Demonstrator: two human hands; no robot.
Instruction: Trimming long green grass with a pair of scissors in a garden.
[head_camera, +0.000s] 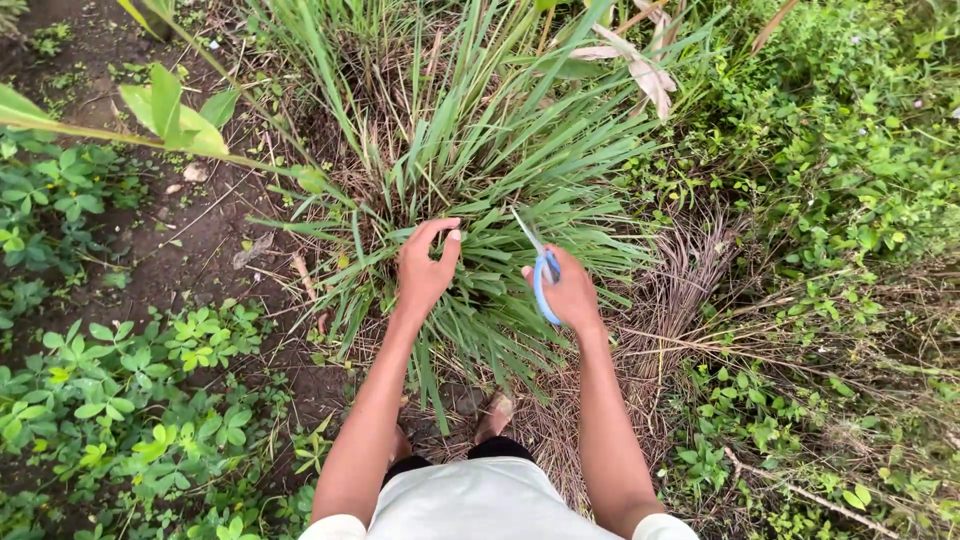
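Grass clump (480, 170) stands mostly uncut, left hand (425, 268) curled open above it, right hand (572, 292) gripping scissors (540, 268) beside it.

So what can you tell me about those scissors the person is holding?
The scissors have blue loop handles that look like plastic and thin, silvery blades that look like metal. The right hand grips them by the handles, fingers through the loops. The blades point up and away from the person, tilted a little to the left, over the long green blades of the grass clump. Whether the blades are open or closed is hard to tell.
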